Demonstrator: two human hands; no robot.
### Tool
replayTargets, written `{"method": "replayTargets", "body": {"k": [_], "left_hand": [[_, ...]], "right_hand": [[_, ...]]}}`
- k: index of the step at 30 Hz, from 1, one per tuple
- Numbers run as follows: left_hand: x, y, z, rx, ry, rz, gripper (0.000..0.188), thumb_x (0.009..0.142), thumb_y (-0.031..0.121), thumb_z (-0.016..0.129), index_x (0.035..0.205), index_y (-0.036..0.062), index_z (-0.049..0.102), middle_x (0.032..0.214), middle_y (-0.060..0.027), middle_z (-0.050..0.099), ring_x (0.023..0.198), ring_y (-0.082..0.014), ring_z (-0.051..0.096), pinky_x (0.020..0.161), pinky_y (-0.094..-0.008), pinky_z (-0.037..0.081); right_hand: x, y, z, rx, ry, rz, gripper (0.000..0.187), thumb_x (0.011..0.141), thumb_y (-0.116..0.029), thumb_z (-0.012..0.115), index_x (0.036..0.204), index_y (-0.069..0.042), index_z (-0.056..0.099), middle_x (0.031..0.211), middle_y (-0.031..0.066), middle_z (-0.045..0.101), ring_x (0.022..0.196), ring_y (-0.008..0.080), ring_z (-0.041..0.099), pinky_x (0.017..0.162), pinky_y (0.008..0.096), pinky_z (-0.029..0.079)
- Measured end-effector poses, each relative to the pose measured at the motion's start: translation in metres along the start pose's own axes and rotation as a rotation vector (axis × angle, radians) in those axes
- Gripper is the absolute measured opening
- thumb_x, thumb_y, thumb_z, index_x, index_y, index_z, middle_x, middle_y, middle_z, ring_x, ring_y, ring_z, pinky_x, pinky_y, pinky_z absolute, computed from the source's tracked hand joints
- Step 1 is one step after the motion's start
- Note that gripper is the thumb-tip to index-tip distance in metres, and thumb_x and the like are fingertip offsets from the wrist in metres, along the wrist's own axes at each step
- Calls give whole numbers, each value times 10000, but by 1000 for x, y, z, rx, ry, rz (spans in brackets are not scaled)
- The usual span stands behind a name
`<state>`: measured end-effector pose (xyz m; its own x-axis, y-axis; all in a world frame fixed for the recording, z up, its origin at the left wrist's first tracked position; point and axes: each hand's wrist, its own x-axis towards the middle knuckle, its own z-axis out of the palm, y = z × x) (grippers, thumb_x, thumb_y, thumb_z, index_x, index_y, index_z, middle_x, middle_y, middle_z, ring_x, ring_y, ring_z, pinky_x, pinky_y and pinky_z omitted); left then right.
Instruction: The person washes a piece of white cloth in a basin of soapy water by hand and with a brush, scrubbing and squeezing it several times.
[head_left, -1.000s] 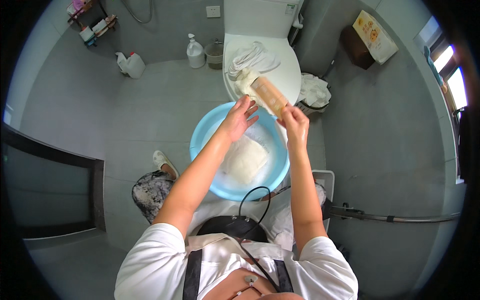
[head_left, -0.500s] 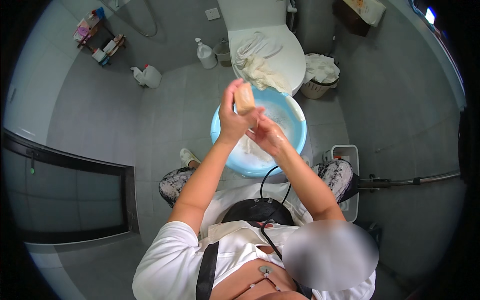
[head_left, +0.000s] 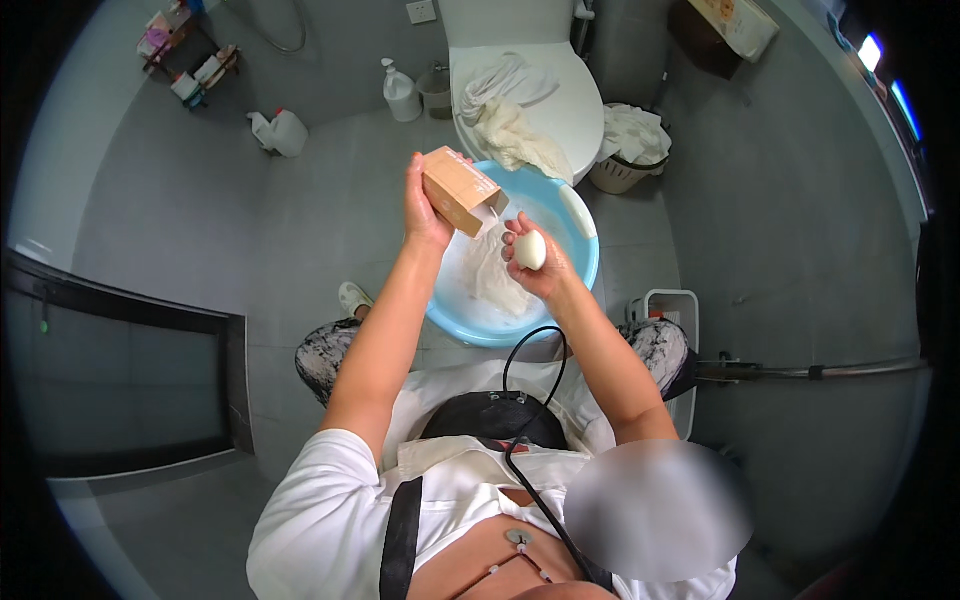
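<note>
My left hand point(head_left: 425, 222) is wrapped round a tan cardboard soap box point(head_left: 460, 186), whose near end gapes open toward the right. A pale, rounded bar of soap point(head_left: 530, 251) rests in my right hand point(head_left: 546, 279), palm up with the fingers curled behind it. Both hands are above a light blue basin point(head_left: 590, 265), and the soap is apart from the box. Inside the basin a whitish cloth point(head_left: 492, 272) lies in cloudy, foamy water. A white piece point(head_left: 577, 211) sits on the basin's right rim.
Light cloths point(head_left: 522, 135) lie over the closed toilet lid point(head_left: 575, 95) behind the basin. To the right stands a full waste bin point(head_left: 620, 176). A pump bottle point(head_left: 401, 94) and a white jug point(head_left: 284, 134) are at the back left. A black cable point(head_left: 512, 365) loops before me.
My hands have moved apart, the left tilting the box so its open end shows. The bar of soap, hidden before, now lies in my right hand.
</note>
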<state>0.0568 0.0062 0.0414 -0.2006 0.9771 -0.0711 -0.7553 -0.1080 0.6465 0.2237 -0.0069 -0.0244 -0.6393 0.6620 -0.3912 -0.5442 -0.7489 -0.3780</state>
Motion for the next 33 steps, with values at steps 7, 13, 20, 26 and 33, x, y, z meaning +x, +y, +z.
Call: {"method": "replayTargets", "body": {"k": [7,13,20,26,33], "left_hand": [[37,-37,-11,66,-119,-149,500,762,440,538,1070,51,467,1022,-91,535,966,-222,510,857,-355,403],[59,-62,7,117,-94,-261,520,787,456,530,1125,71,442,1076,-54,516,1001,-188,493,888,-348,376],[88,-85,6,410,-106,-334,484,818,452,507,1138,97,427,1051,-46,520,952,-161,511,820,-323,403],[53,-83,-46,490,78,-305,218,871,195,444,1008,53,535,934,-64,564,844,-142,544,757,-270,433],[28,-69,-106,511,221,-338,207,852,166,458,1001,45,534,907,-57,570,821,-132,541,750,-263,434]], "right_hand": [[4,-24,16,-197,160,-55,376,782,-388,591,972,-89,464,786,44,522,531,128,496,359,205,397],[12,-61,-1,-272,214,-130,342,815,-367,547,1034,-120,454,799,77,547,526,128,504,366,224,386],[45,-123,-46,-247,424,-336,273,850,-326,477,901,-58,472,725,69,526,496,141,476,379,247,392],[88,-171,-74,-474,608,-314,219,850,-319,480,931,-115,473,711,57,577,515,162,534,379,280,411],[81,-157,-59,-392,621,-367,260,829,-296,536,884,-44,500,716,50,571,521,143,528,418,256,428]]}}
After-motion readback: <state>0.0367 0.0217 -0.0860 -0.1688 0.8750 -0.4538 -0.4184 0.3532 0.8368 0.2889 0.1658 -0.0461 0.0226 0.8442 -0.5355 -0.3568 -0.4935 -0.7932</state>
